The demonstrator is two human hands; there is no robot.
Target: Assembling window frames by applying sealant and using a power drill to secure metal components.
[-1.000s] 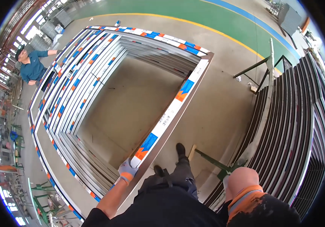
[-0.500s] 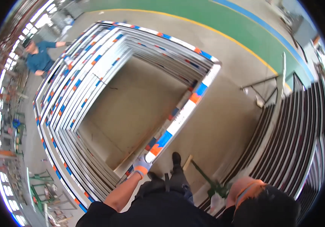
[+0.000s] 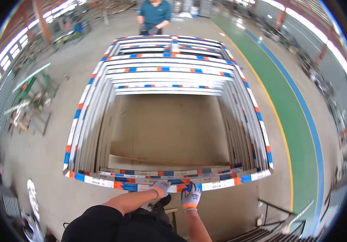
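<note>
A stack of large rectangular metal frames (image 3: 101, 182) lies in front of me, wrapped in white, blue and orange protective film. My left hand (image 3: 161, 188), in a light grey glove with an orange cuff, is closed over the near rail of the top frame. Just to its right, my right hand (image 3: 191, 197), gloved alike, grips the same rail with its fingers over the edge. The undersides of both grips are hidden. Through the open middle of the stack, the bare floor (image 3: 169, 125) shows.
At the stack's far side stands a co-worker (image 3: 154, 14) in a blue-green shirt and dark gloves. A green walkway (image 3: 286, 109) with blue and yellow lines runs along the right. Green workstands (image 3: 30, 90) stand at left. A dark metal rack (image 3: 280, 211) is at lower right.
My view has turned from the right, so the stack now lies squarely ahead. My right hand, out of sight before, has come onto the near rail beside my left, which still holds it.
</note>
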